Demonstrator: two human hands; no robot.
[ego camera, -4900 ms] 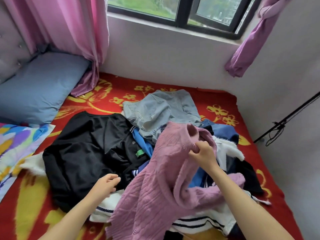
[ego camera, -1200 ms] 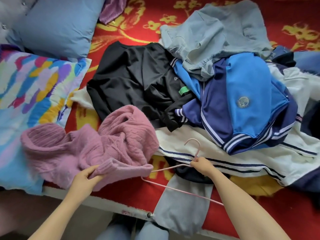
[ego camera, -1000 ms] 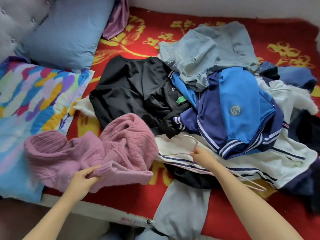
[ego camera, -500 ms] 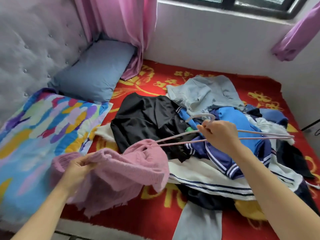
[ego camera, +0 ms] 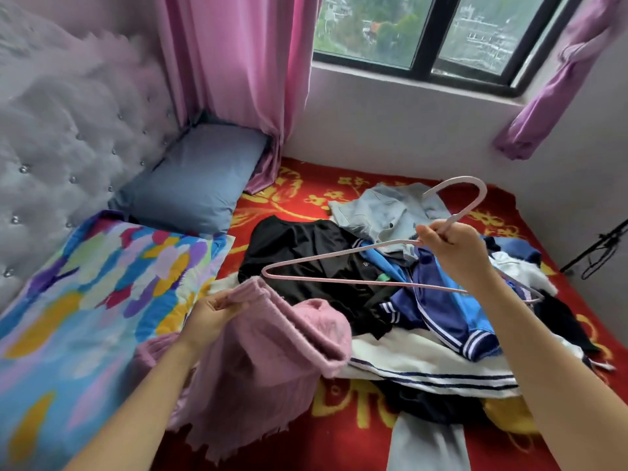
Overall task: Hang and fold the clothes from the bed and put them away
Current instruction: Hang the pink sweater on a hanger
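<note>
My left hand [ego camera: 211,312] grips the edge of a pink knit sweater [ego camera: 268,365], which hangs lifted above the near edge of the bed. My right hand [ego camera: 453,248] holds a pale pink hanger [ego camera: 326,266] by its neck, hook up; its left tip points at the sweater's opening, just short of it. Beneath lies a pile on the red flowered blanket [ego camera: 346,407]: a black top [ego camera: 306,246], a blue jacket [ego camera: 445,307], a light denim piece [ego camera: 377,212] and a white striped garment [ego camera: 418,365].
A grey-blue pillow [ego camera: 193,178] and a multicoloured quilt [ego camera: 78,300] lie to the left by the padded headboard [ego camera: 61,137]. Pink curtains [ego camera: 238,69] hang at the window [ego camera: 428,32]. A black rod [ego camera: 601,243] stands at the right wall.
Both hands have risen from the bed: the right picked the hanger up and turned its hook upward, the left lifted the sweater. My view tilted up to take in the window.
</note>
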